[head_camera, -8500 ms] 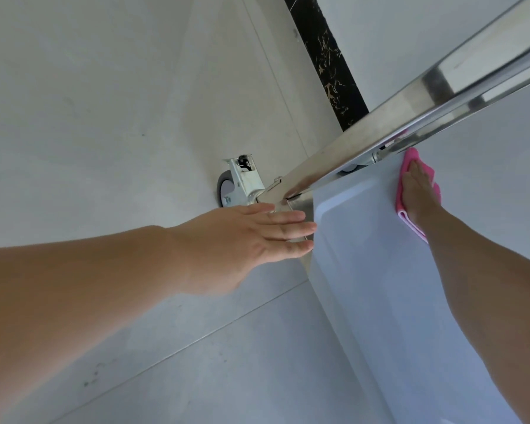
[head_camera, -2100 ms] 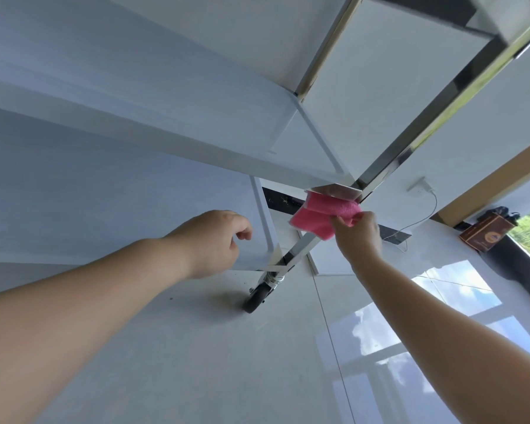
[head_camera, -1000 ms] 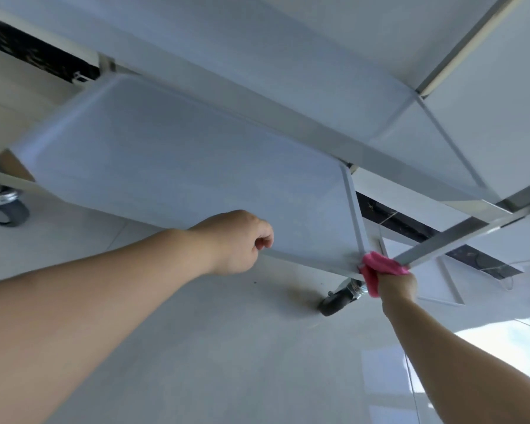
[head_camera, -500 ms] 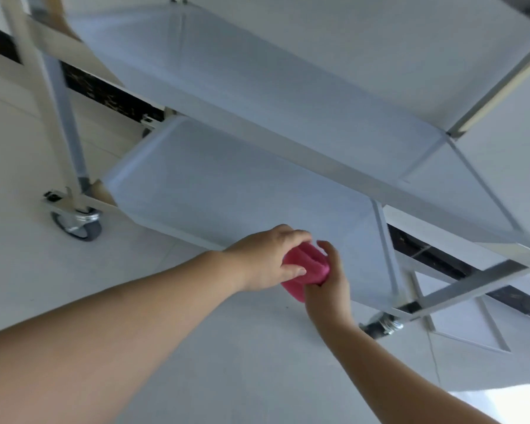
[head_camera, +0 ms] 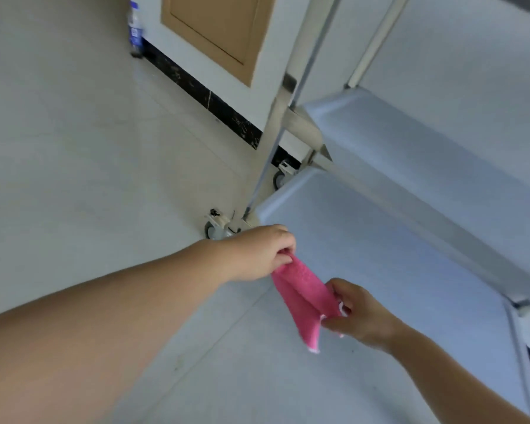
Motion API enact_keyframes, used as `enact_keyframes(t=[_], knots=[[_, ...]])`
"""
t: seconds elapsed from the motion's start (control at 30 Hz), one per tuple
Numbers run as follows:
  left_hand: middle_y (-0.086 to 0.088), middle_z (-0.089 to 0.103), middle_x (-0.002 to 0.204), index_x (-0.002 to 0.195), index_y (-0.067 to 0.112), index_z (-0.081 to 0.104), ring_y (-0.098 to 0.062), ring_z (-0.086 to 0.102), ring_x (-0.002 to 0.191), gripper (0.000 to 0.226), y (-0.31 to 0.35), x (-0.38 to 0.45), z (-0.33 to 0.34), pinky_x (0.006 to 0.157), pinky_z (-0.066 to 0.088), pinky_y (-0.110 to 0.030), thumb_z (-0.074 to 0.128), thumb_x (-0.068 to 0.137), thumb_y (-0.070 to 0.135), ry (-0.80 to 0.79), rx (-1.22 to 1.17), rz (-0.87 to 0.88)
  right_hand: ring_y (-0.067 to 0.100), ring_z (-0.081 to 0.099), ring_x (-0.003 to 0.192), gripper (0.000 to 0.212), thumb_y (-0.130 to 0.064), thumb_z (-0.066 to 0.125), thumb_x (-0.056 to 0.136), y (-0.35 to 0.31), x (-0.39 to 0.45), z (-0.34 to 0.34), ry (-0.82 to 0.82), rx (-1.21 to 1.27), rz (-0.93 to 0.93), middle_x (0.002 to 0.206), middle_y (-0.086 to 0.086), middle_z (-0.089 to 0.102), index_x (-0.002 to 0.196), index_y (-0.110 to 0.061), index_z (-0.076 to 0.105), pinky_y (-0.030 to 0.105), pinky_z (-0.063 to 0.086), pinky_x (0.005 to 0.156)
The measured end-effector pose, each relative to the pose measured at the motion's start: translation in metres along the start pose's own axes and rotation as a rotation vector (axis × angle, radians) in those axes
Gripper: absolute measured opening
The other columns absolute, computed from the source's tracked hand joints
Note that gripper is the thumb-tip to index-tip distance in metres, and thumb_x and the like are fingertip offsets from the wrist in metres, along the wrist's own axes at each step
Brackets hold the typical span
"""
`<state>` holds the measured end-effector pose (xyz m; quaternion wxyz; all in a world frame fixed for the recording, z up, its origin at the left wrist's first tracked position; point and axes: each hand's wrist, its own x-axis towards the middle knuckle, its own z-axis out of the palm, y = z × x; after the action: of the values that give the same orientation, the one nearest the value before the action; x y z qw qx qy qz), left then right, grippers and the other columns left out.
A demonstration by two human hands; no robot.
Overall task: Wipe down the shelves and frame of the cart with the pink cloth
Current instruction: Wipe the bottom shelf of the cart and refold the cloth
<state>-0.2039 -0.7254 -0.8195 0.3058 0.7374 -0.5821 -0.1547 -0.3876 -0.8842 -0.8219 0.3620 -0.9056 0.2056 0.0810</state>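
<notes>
Head view shows one pink fleecy cloth (head_camera: pixel 303 298) stretched between two hands in front of the pale blue lower shelf (head_camera: pixel 380 240) of the steel-framed cart. The left hand (head_camera: pixel 257 252) pinches its upper end, the right hand (head_camera: pixel 358 313) its lower. Its long axis slants down toward the right, with the left hand nearer the steel corner post (head_camera: pixel 273 142).

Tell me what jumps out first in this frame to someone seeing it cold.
The pink cloth, low in the middle of the frame, stretched between the left hand pinching its upper end and the right hand pinching its lower end. Behind it, the cart fills the right side with pale shelves, its caster on the floor.
</notes>
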Motion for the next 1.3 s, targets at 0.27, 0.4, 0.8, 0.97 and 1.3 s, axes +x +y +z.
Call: enact_keyframes(t=[0.27, 0.4, 0.8, 0.97, 1.3], knots=[[-0.008, 0.049, 0.098, 0.09, 0.004, 0.056, -0.019, 0.05, 0.079, 0.012, -0.048, 0.001, -0.08, 0.073, 0.042, -0.03, 0.048, 0.094, 0.014, 0.555, 0.029, -0.125, 0.014, 0.062, 0.059, 0.017, -0.007, 0.075, 0.07, -0.084, 0.088, -0.017, 0.406, 0.21, 0.051, 0.072, 0.002, 0.067, 0.079, -0.015, 0.064, 0.019, 0.048, 0.054], [-0.009, 0.053, 0.105, 0.098, 0.003, 0.057, -0.015, 0.052, 0.087, 0.011, -0.055, 0.023, -0.112, 0.077, 0.039, -0.017, 0.053, 0.091, 0.011, 0.943, -0.138, -0.213, 0.03, 0.07, 0.083, 0.01, -0.008, 0.072, 0.077, -0.122, 0.127, -0.021, 0.519, 0.565, -0.006, 0.09, 0.017, 0.071, 0.083, -0.01, 0.064, 0.042, 0.059, 0.074], [0.006, 0.055, 0.106, 0.116, 0.02, 0.043, -0.005, 0.055, 0.088, 0.059, -0.049, 0.092, -0.082, 0.07, 0.045, -0.016, 0.077, 0.071, 0.035, 0.78, -0.484, -0.215, 0.022, 0.068, 0.086, 0.037, -0.005, 0.068, 0.075, -0.076, 0.123, -0.023, 0.447, 0.659, 0.08, 0.093, 0.009, 0.07, 0.112, -0.009, 0.059, 0.031, 0.055, 0.074], [0.001, 0.055, 0.112, 0.12, 0.013, 0.042, -0.013, 0.058, 0.098, 0.056, -0.064, 0.1, -0.063, 0.082, 0.053, -0.025, 0.074, 0.077, 0.029, 0.897, -0.493, -0.131, 0.015, 0.069, 0.064, 0.018, -0.002, 0.059, 0.081, -0.026, 0.094, -0.003, 0.383, 0.479, 0.195, 0.073, 0.001, 0.072, 0.094, -0.012, 0.066, 0.021, 0.052, 0.056], [0.007, 0.053, 0.098, 0.121, 0.013, 0.04, -0.006, 0.056, 0.079, 0.051, -0.131, 0.07, 0.023, 0.067, 0.051, -0.022, 0.069, 0.081, 0.026, 0.701, -0.477, -0.351, 0.012, 0.066, 0.058, 0.022, 0.001, 0.055, 0.082, -0.033, 0.086, 0.01, 0.336, 0.399, 0.203, 0.067, -0.003, 0.07, 0.08, -0.017, 0.067, 0.021, 0.053, 0.056]])
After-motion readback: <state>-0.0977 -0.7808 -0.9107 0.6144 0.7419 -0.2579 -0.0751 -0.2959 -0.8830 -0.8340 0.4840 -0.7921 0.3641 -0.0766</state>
